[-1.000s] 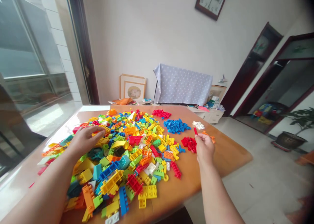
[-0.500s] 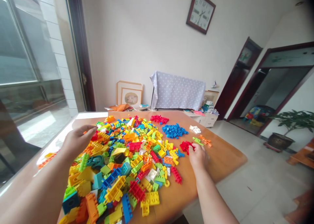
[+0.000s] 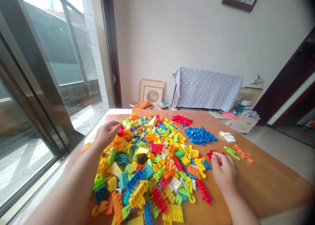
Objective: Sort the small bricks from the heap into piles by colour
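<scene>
Small red [image 3: 182, 120], blue [image 3: 200, 135], white [image 3: 227, 137], green [image 3: 231, 150] and orange [image 3: 242, 151] groups lie sorted, the mixed pile [image 3: 150, 162] mostly remaining; right hand [image 3: 225, 173] pinches red bricks [image 3: 213, 154], left hand [image 3: 106, 133] rests loosely on the pile.

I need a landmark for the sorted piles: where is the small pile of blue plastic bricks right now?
In the head view, the small pile of blue plastic bricks lies on the wooden table, right of the big mixed heap, between the far red pile and white pieces.

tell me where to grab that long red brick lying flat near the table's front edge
Pinch the long red brick across its two long sides, coming from above with the right hand. It lies flat, studs up, apart from the pile, so both sides are free.
</scene>
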`<act>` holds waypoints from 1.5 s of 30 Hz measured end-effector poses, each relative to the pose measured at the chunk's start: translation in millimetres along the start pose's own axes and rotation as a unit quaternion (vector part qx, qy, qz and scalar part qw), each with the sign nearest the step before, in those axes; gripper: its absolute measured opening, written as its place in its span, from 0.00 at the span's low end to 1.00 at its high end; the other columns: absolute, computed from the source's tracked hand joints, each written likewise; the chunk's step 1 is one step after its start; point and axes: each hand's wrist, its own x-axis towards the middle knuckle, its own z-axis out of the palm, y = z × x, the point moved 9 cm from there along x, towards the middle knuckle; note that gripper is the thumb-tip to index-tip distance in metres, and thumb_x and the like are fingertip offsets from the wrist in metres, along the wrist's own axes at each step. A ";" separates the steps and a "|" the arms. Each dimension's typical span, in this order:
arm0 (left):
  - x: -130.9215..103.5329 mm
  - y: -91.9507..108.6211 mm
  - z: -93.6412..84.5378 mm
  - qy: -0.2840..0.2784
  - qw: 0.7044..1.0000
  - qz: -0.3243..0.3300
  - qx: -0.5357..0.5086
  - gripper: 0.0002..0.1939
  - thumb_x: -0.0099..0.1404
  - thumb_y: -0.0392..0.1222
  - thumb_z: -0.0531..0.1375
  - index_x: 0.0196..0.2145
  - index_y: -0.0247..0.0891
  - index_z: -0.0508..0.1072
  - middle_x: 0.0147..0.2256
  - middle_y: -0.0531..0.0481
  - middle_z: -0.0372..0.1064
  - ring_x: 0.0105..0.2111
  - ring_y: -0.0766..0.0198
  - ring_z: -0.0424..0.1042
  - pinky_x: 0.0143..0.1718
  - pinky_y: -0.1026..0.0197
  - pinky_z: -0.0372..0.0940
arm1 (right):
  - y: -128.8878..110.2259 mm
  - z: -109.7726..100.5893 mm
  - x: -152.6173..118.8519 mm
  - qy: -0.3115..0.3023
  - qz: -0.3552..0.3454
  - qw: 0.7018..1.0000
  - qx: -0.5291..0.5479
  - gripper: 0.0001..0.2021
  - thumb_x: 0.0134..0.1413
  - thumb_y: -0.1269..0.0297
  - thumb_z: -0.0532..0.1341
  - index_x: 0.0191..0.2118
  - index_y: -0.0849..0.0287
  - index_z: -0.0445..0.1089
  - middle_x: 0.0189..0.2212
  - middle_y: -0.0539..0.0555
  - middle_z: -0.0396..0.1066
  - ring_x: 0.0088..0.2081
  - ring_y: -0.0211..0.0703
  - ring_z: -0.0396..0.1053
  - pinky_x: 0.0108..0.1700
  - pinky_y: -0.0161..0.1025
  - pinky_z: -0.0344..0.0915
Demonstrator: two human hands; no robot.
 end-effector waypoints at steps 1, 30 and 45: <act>4.1 1.0 3.5 -0.002 1.000 0.014 0.009 0.27 0.66 0.61 0.53 0.48 0.39 0.79 0.42 0.46 0.80 0.39 0.55 0.77 0.44 0.57 0.69 | -10.8 2.4 1.1 -0.013 -0.013 1.000 0.012 0.15 0.63 0.53 0.58 0.44 0.57 0.76 0.40 0.62 0.76 0.44 0.57 0.72 0.50 0.52 0.65; -6.5 16.2 63.5 -0.085 0.953 0.208 0.202 0.19 0.72 0.57 0.52 0.44 0.52 0.80 0.53 0.48 0.76 0.51 0.45 0.72 0.54 0.42 0.59 | -177.7 205.9 89.4 -0.328 -0.055 0.942 -0.051 0.23 0.67 0.47 0.53 0.60 0.49 0.72 0.58 0.57 0.71 0.60 0.55 0.64 0.60 0.48 0.59; -8.6 16.6 65.8 -0.086 0.956 0.205 0.191 0.17 0.72 0.57 0.53 0.43 0.53 0.79 0.52 0.50 0.76 0.50 0.47 0.72 0.54 0.42 0.58 | -245.4 310.2 102.5 -0.449 -0.164 0.871 -0.113 0.16 0.64 0.60 0.57 0.48 0.44 0.81 0.49 0.54 0.76 0.46 0.48 0.73 0.45 0.39 0.64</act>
